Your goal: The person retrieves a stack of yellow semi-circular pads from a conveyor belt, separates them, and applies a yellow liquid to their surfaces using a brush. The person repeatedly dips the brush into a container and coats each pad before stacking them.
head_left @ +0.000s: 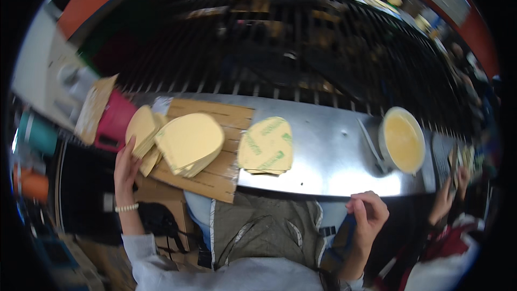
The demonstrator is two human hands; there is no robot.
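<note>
Nearest, at about five o'clock in the view, the right hand (368, 213) is curled shut around a dark blue slim object (339, 240) that hangs down from the fist toward the lap; what the object is cannot be told. The hand sits just below the front edge of the steel table (328, 156), apart from everything on it.

At about eight o'clock, the left hand (126, 170), with a white bead bracelet (127, 208) on its wrist, is raised with fingers open and loosely spread. Its fingertips touch the lower edge of a leaning stack of pale yellow shoe-sole cutouts (141, 129); the hand does not close on them. This stack lies directly above the fingers, at twelve o'clock from the hand.

Just to the right of it, at one o'clock from the left hand, a larger fanned pile of the same cutouts (189, 143) rests on a brown cardboard sheet (223, 170) that overhangs the table's near edge. Further right, near the middle of the table, lies a separate pile of cutouts with green print (266, 146), well apart from both hands.

At two o'clock from the right hand stands a white bowl of yellow glue (402, 140), with a brush handle (371, 143) lying beside it. A pink container (114, 121) stands at the far left. At the lower right, another person's hand (444, 199) shows.
</note>
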